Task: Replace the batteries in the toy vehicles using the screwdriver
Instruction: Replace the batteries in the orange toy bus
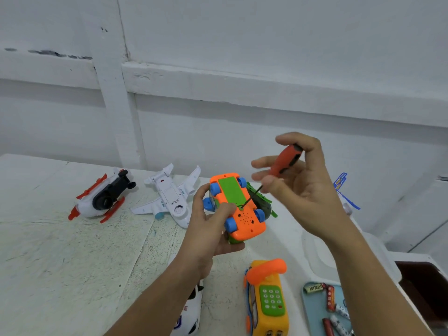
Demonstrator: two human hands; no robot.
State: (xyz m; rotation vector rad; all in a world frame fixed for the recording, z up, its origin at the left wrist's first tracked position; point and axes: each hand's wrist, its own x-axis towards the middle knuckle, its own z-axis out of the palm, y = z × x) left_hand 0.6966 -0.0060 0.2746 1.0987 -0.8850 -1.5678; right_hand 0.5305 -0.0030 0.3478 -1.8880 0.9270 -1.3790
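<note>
My left hand (211, 229) grips an orange toy car (238, 209) turned upside down, its blue wheels up and its green battery cover (231, 192) showing. My thumb lies beside the screw at the cover's near end. My right hand (298, 185) pinches the red and black screwdriver (283, 163) by its handle, fingers spread. The dark tip sits on the screw of the cover. Several batteries (332, 309) lie on a light blue tray (315, 311) at the lower right.
On the white table (72, 263) lie a white and red helicopter (101, 197), a white toy plane (169, 197) belly up, a yellow toy phone car (266, 299) and a white police car (191, 316) under my left arm. A green toy (264, 204) sits behind the orange car.
</note>
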